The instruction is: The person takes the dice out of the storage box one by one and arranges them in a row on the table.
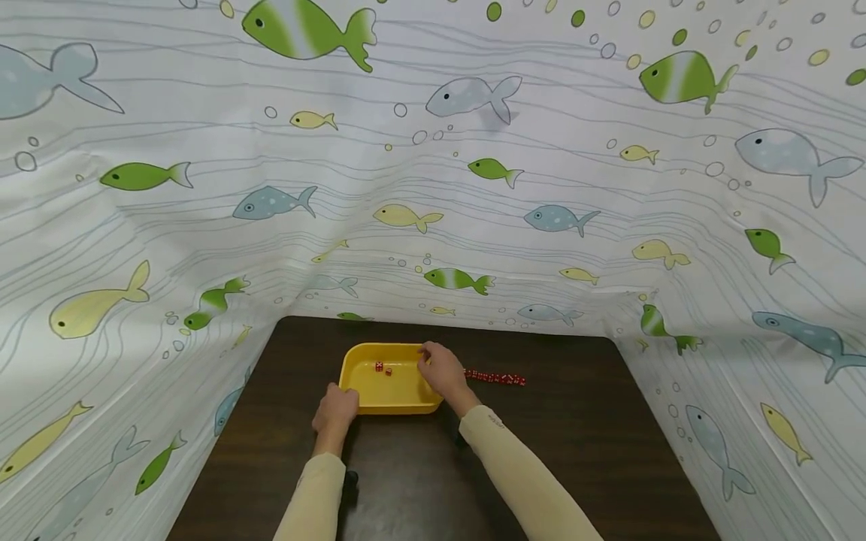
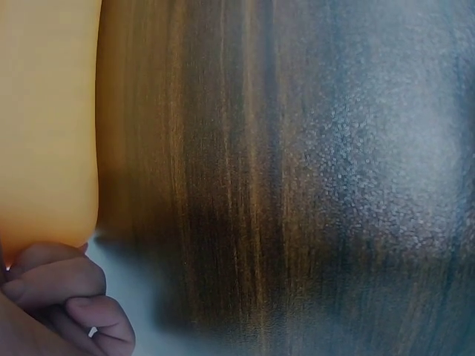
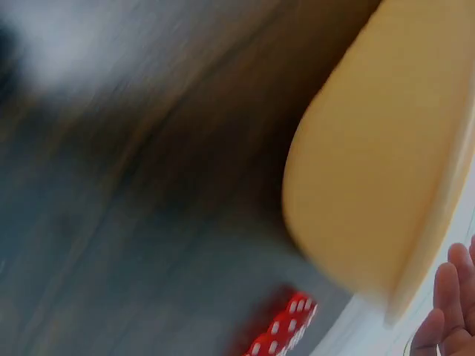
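A yellow plastic tray point(image 1: 395, 392) stands on the dark table. Inside it lie two red dice, a larger-looking die point(image 1: 379, 367) and a smaller-looking die point(image 1: 389, 372). My left hand point(image 1: 336, 408) grips the tray at its front left corner; in the left wrist view its curled fingers point(image 2: 63, 278) are against the tray's side. Over the tray's right side reaches my right hand point(image 1: 444, 373), its fingers bent loosely above the inside. In the right wrist view the fingers point(image 3: 449, 297) stand apart from the rim, and no die shows in them.
A row of several red dice point(image 1: 497, 378) lies on the table just right of the tray, partly behind the right hand; its end shows in the right wrist view point(image 3: 286, 326). The brown wood-grain table point(image 1: 575, 451) is enclosed by a fish-patterned white sheet point(image 1: 379, 165).
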Demonstrator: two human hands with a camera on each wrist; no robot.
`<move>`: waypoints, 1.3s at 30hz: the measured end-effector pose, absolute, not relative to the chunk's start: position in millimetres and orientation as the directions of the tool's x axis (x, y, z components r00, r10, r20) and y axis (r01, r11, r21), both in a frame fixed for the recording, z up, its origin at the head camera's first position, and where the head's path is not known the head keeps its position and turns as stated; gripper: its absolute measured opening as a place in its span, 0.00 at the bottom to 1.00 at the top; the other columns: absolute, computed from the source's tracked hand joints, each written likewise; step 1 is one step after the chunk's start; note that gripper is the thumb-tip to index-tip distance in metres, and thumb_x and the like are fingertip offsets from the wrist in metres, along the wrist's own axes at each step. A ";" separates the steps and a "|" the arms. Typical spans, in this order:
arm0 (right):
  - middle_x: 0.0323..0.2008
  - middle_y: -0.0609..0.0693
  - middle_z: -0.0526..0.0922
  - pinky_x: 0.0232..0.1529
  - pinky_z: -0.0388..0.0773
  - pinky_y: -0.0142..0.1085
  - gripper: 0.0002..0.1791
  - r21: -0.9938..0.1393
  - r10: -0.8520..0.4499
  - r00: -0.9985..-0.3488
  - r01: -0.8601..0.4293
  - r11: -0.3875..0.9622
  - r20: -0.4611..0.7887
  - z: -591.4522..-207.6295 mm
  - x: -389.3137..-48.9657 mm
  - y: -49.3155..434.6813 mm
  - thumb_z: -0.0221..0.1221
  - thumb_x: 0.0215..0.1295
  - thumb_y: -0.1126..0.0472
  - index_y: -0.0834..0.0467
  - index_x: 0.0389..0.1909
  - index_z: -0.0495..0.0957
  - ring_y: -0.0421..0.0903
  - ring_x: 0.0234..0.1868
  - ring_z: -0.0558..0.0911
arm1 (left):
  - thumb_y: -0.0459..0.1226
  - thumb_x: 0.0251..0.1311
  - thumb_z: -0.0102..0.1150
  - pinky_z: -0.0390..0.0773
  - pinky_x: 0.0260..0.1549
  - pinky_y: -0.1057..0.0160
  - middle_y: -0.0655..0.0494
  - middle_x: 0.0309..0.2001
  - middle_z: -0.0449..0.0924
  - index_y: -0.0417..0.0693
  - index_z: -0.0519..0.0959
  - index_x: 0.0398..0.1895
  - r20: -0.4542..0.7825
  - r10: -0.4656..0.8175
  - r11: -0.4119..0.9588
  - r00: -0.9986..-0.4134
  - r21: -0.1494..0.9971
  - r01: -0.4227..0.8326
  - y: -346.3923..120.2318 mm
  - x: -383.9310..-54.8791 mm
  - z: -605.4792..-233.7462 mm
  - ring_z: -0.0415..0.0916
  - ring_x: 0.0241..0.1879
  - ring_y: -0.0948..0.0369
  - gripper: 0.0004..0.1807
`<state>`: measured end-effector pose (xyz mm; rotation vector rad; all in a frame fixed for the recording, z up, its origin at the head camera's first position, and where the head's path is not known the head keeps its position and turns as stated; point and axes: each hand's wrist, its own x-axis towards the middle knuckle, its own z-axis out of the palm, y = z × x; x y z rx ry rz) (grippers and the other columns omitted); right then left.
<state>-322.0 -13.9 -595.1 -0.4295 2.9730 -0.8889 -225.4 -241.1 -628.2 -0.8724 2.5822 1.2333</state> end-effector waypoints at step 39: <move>0.31 0.44 0.81 0.37 0.74 0.39 0.08 -0.413 -0.417 -0.896 -0.326 0.850 -0.150 -613.5 -311.4 -76.0 0.66 0.70 0.55 0.52 0.46 0.88 0.43 0.32 0.76 | 0.45 0.70 0.43 0.73 0.40 0.44 0.33 0.49 0.78 0.29 0.61 0.76 -0.344 -0.433 0.508 -0.833 0.671 -0.541 -243.1 -222.3 -629.1 0.75 0.38 0.45 0.36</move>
